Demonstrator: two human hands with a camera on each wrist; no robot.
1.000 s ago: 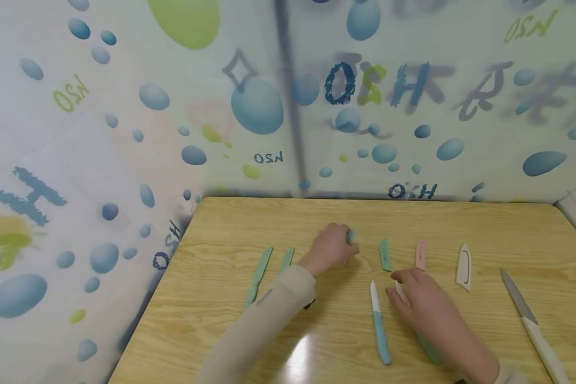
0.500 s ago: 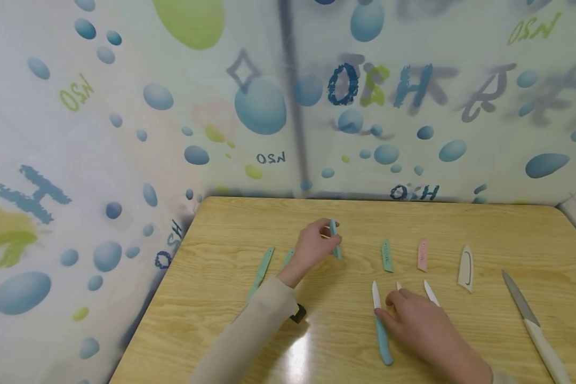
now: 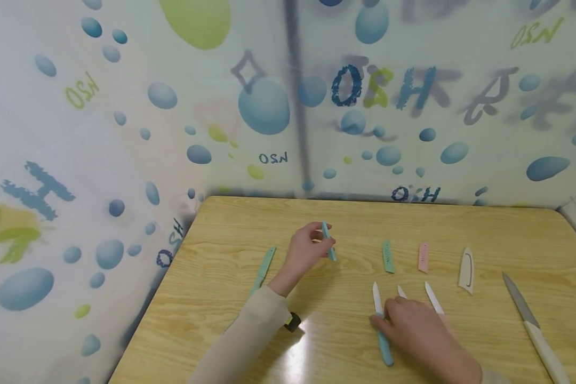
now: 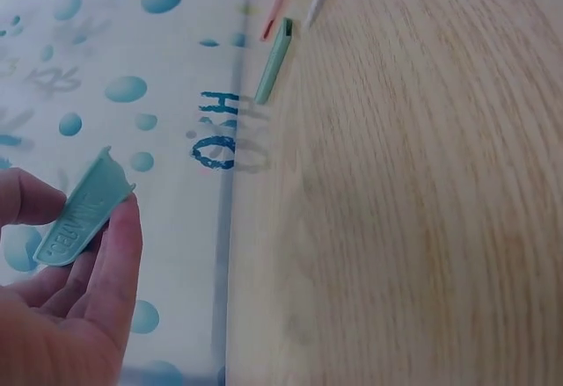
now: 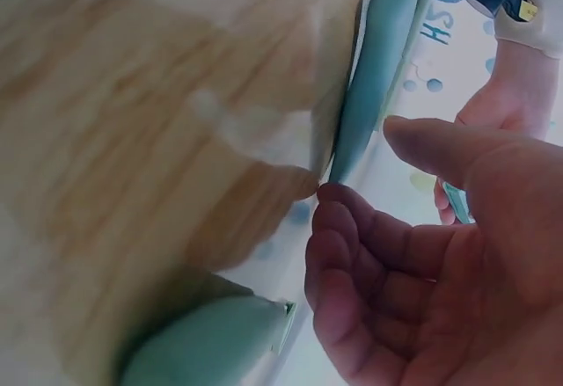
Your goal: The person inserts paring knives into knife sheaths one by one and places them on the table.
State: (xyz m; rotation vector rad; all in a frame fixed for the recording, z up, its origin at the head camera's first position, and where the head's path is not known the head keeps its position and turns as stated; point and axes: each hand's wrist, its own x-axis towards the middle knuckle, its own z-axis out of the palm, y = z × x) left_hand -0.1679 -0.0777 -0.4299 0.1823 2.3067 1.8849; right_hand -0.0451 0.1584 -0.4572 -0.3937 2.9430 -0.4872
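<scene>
My left hand (image 3: pixel 303 250) pinches a light blue knife sheath (image 3: pixel 329 242) between thumb and fingers, raised above the table. Raised lettering shows on this sheath (image 4: pixel 81 214) in the left wrist view. Low over the table, my right hand (image 3: pixel 415 322) has its thumb and fingertips on either side of a blue-handled paring knife (image 3: pixel 384 341) with a white blade; whether they press on its handle (image 5: pixel 374 78) I cannot tell. Under that hand lies another paring knife, its white blade tip (image 3: pixel 401 291) showing and its green handle (image 5: pixel 211 342) visible in the right wrist view.
A pink-handled knife (image 3: pixel 433 298) lies just right of my right hand. Behind are a green sheath (image 3: pixel 388 257), a pink sheath (image 3: pixel 423 257) and a white sheath (image 3: pixel 466 270). A large knife (image 3: pixel 540 341) lies far right, a green sheathed knife (image 3: pixel 264 266) left.
My left hand has lifted the blue sheath and drawn it left, towards me. My right hand has shifted left from over the green-handled knife to the blue-handled one, uncovering the pink-handled knife.
</scene>
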